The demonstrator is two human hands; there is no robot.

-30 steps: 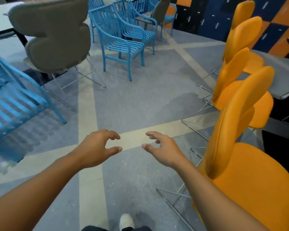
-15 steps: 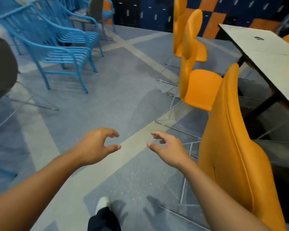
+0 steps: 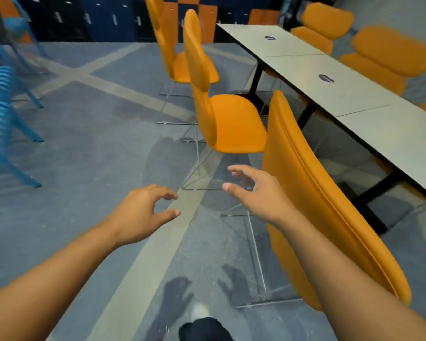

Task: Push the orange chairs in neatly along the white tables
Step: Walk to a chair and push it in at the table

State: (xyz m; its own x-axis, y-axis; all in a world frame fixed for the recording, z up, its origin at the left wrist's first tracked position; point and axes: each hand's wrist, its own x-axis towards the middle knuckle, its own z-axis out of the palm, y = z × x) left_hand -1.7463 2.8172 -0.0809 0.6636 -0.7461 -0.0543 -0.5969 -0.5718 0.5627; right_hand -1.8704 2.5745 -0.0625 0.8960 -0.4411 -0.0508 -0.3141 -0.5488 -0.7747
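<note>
A row of white tables (image 3: 349, 92) runs from the back middle to the right edge. The nearest orange chair (image 3: 312, 193) stands at the right with its back toward me, away from the table edge. A second orange chair (image 3: 221, 119) and a third orange chair (image 3: 169, 52) stand further back, also out from the tables. My right hand (image 3: 258, 193) hovers open just left of the nearest chair's back, not touching it. My left hand (image 3: 145, 212) is open over the floor, holding nothing.
More orange chairs (image 3: 384, 57) sit on the far side of the tables. Blue slatted chairs (image 3: 3, 114) stand at the left edge. Blue and orange lockers (image 3: 103, 18) line the back wall. Grey carpet with pale stripes (image 3: 108, 148) lies between the chair rows.
My view has swung right, bringing the tables and far chairs into sight. My right hand has risen and moved closer to the nearest chair's back. Both hands stay open.
</note>
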